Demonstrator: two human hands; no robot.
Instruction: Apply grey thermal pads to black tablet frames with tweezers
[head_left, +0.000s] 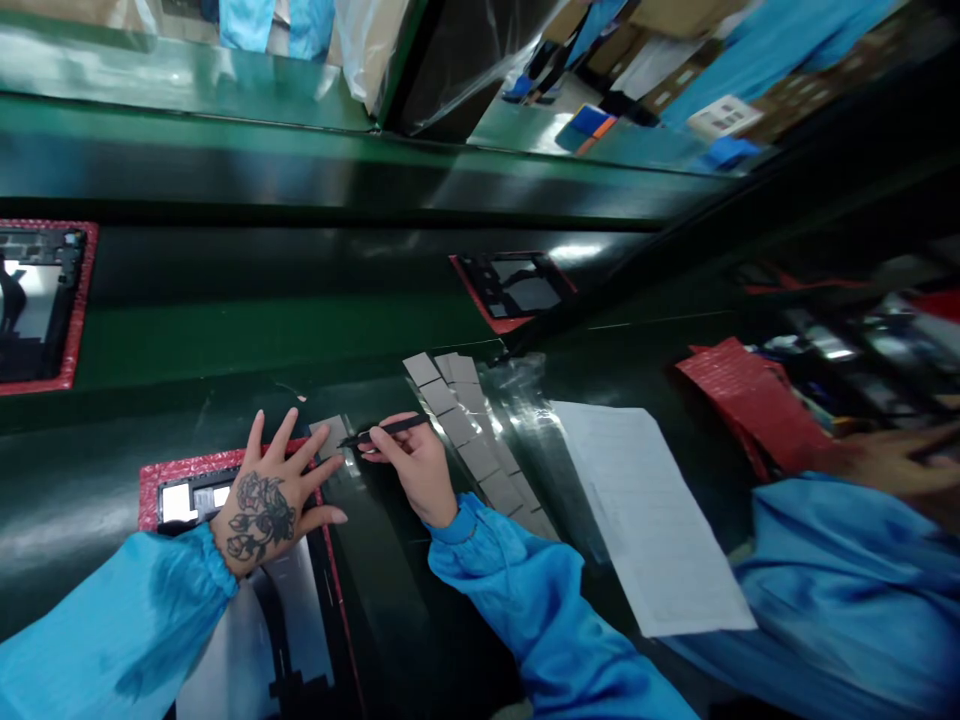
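My left hand (271, 496), tattooed on its back, lies flat with fingers spread on a dark frame part (292, 640) that rests on a red bubble-wrap sheet (154, 480). My right hand (416, 465) pinches black tweezers (386, 431); their tip points left at a small grey square pad (330, 437) just beyond my left fingertips. A strip of several grey square pads (469, 435) on clear film runs diagonally right of my right hand.
A white paper sheet (649, 515) lies to the right. A co-worker's blue sleeve (847, 570) and hand (892, 465) are at far right near red wrap (750, 395). More frame parts on red wrap sit on the green belt at left (37, 300) and centre (514, 288).
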